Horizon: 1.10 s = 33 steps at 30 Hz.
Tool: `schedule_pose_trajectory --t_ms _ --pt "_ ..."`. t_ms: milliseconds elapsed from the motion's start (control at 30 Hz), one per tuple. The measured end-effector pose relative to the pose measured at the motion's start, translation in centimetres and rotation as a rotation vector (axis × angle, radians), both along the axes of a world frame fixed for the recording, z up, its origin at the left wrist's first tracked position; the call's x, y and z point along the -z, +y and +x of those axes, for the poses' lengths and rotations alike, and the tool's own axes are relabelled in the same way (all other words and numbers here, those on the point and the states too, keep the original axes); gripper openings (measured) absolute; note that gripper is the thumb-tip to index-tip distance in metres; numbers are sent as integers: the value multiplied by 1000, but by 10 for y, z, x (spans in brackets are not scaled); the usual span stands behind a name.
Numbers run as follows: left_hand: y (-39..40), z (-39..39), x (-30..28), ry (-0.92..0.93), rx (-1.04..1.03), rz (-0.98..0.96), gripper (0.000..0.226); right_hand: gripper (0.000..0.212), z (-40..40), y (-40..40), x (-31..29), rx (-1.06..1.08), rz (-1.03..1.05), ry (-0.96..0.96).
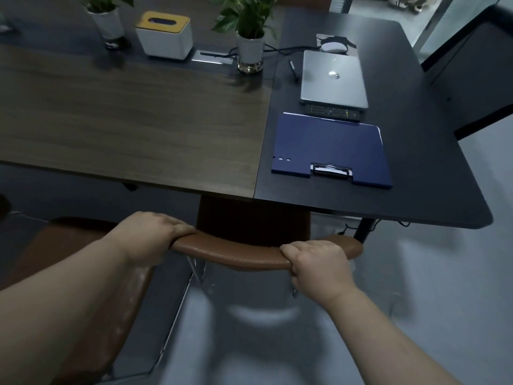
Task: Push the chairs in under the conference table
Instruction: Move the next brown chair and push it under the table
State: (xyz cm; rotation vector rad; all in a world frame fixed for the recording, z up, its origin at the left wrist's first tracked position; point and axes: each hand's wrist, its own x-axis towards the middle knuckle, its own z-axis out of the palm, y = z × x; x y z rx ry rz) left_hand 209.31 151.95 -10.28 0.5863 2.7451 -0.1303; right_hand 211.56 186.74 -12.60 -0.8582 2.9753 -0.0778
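A brown leather chair (244,252) stands in front of me, and the top edge of its backrest lies just short of the conference table's (138,129) near edge. Its seat is hidden under the tabletop. My left hand (151,236) grips the left end of the backrest top. My right hand (316,263) grips the backrest near its right end, fingers curled over the front. A second brown chair (83,273) stands to the left, further out from the table, partly covered by my left forearm.
The table has a wood-grain part and a black part (416,162). On it lie a blue clipboard (330,151), a closed laptop (333,79), a remote, a pen, a tissue box (165,34) and two potted plants (249,45). Pale floor lies to the right.
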Motion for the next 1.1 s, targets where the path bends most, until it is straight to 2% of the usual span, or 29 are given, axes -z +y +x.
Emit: schedule_pose_trajectory --t_ms 100,300,467,767,933,1100 --pt "2 10 2 -2 -12 24 67 27 -4 8 1 -32 -14 12" --pt "8 24 8 -2 4 64 71 41 -23 17 -1 -72 2 25" --pt "1 5 12 77 26 99 60 50 -33 9 5 -29 15 56" --pt "-7 -61 15 252 203 110 39 46 -55 0 15 72 3 196" --pt "-8 -67 16 262 202 115 42 30 -61 2 18 27 -38 267" --pt "-10 -70 18 243 208 125 31 34 -63 1 15 48 -12 245"
